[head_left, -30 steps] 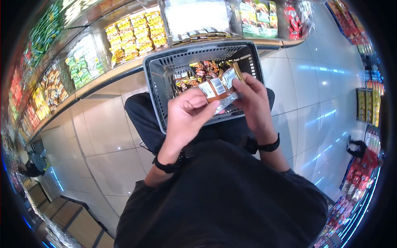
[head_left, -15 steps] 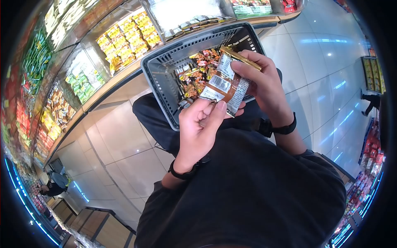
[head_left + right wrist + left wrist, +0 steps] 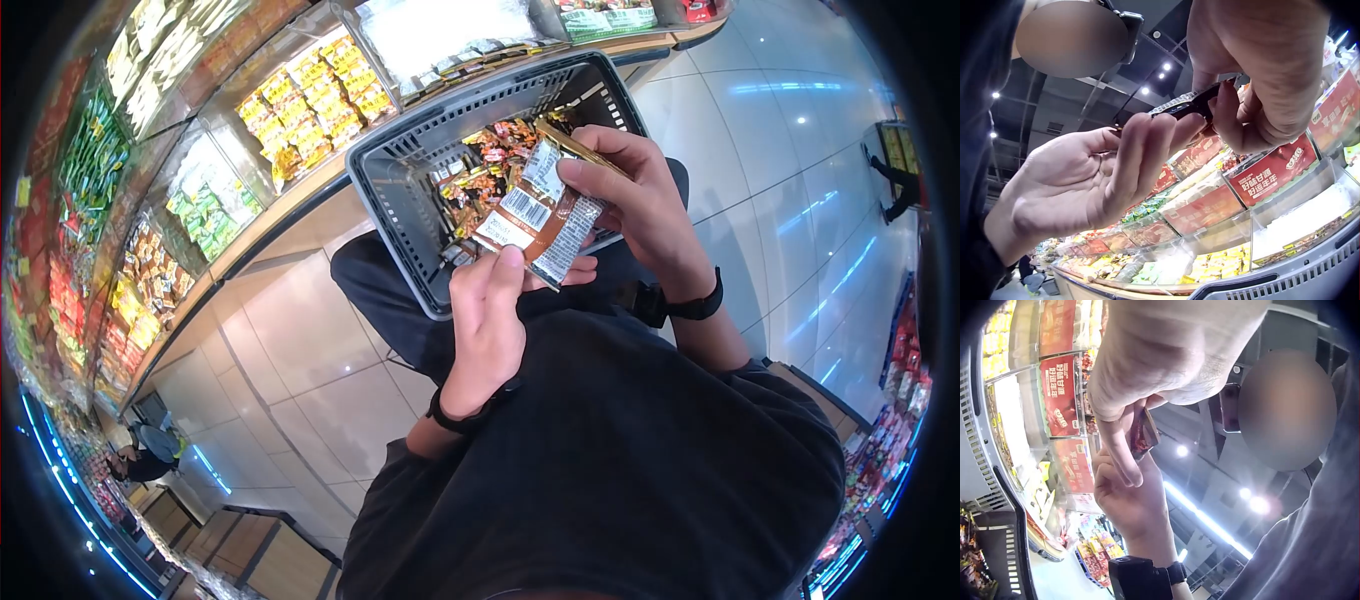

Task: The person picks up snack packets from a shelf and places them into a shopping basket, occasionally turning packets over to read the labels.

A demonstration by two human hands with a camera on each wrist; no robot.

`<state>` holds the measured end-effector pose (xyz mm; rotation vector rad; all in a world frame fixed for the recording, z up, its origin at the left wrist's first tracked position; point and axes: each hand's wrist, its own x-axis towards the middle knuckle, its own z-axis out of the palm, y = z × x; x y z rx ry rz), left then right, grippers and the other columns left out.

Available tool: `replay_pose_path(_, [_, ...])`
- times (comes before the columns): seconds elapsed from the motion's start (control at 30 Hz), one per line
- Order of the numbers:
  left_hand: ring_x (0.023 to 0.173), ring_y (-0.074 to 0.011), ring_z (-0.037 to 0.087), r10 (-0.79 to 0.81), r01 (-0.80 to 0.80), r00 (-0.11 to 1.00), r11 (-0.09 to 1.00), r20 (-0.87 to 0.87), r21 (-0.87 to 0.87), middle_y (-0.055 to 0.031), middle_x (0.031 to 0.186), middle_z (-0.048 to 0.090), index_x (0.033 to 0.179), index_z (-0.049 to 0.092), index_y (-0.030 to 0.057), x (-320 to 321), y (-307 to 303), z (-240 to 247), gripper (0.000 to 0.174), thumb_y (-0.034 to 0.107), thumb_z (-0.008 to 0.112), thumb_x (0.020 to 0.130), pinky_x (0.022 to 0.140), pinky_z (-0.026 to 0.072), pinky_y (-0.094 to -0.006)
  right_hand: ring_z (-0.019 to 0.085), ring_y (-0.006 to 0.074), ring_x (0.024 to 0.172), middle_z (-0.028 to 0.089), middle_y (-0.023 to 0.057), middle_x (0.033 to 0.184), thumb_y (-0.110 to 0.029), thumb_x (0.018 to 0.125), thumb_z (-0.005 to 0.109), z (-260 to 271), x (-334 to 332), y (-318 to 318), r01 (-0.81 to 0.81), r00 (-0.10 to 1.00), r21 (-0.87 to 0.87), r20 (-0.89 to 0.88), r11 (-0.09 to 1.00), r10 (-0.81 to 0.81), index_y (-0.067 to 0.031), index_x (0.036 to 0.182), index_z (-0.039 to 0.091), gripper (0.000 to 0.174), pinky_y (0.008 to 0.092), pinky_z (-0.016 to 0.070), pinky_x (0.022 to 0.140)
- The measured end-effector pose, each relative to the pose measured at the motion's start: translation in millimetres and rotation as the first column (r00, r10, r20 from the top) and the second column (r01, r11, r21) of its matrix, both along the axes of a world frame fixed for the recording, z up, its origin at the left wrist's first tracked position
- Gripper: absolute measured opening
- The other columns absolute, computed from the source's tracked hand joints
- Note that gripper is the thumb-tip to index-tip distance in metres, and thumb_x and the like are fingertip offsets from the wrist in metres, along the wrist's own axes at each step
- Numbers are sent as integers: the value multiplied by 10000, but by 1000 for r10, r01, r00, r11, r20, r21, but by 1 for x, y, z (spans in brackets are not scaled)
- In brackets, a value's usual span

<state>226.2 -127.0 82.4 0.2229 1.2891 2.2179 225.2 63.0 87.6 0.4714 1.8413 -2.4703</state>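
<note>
Both hands hold a brown and silver snack packet above a grey shopping basket, its printed back with a white label and barcode facing up. My right hand grips the upper right side, thumb on top. My left hand pinches the lower edge, thumb tip on top and fingers underneath. From the left wrist view, the packet's dark red underside shows between the hands. Seen from the right wrist, left-hand fingers lie under the packet. Many small wrapped snacks lie in the basket.
The basket stands in front of the person's dark-trousered legs, close to a curved display counter. Counter bins hold yellow packets, green packets and others. Another person is at the far left. Tiled floor surrounds the legs.
The packet has turned its printed back more squarely toward the head camera since a second ago. My left hand's fingers have moved further underneath its lower edge. The head view has shifted.
</note>
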Motion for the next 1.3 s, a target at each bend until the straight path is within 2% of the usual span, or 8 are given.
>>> replay_pose_path(0.27, [1018,-276,693,-38,-34,964,964,-264,-265,-213,1211,685,1295,574,-90,-17,-20,-28,335,44,536,991,901,532,-365,487,13,524,635,-16,767,-170,935,739,-7,-1,9,15,996,-121,91,993,-4,-62,858,672,149,184,312,415])
replay_pose_path(0.47, [1375,-393,479,-389,-473,390,693,-835,-544,-187,1460,527,1384,589,53,-34,-5,-12,733,-79,736,677,1072,455,-457,538,55,539,624,2,758,-247,965,716,-21,0,5,-12,978,-85,207,996,30,-49,844,661,239,208,392,433])
replay_pose_path(0.57, [1226,-370,630,-283,-426,457,763,-843,-487,-199,1333,637,1363,601,13,-36,-2,-34,565,-81,698,814,993,521,-411,601,88,637,629,21,819,-320,984,699,-20,2,10,-113,977,-126,166,986,133,-40,921,664,289,253,486,558])
replay_pose_path(0.63, [1030,-339,730,-51,-70,963,902,-266,-426,-194,1188,710,1374,579,-22,-32,-4,-35,380,29,604,998,882,591,-383,619,87,702,633,17,847,-330,985,698,-14,2,15,-130,982,-143,119,981,147,-35,973,669,297,262,510,625])
replay_pose_path(0.83, [936,-305,741,-47,29,990,991,135,131,-229,1199,663,1403,424,5,-38,8,-35,397,234,507,1089,777,651,-436,609,51,942,684,8,1067,-149,994,677,2,-19,13,-356,934,86,6,930,357,-10,1265,610,312,230,490,780])
replay_pose_path(1.0, [943,-267,725,15,-6,997,993,76,-116,-203,1200,655,1393,318,82,-42,5,-67,370,220,488,1095,781,640,-392,577,47,777,706,39,908,-154,994,684,-18,-53,34,-369,897,370,-100,852,432,28,1119,642,225,262,492,685])
replay_pose_path(1.13, [1015,-219,691,84,-93,995,973,-51,-210,-170,1174,677,1330,444,85,-49,-3,-81,284,202,524,1084,817,585,-341,671,429,735,680,230,774,-139,949,675,-7,-131,80,151,908,958,-232,244,348,0,1020,600,173,463,515,640])
replay_pose_path(1.3, [1118,-332,645,-224,-456,570,715,-791,-530,-162,1229,656,1239,561,14,-115,30,-65,406,189,724,911,993,499,-400,665,458,748,671,230,756,-111,955,604,-80,-221,139,146,825,989,-108,-25,555,-14,1057,536,156,536,516,661])
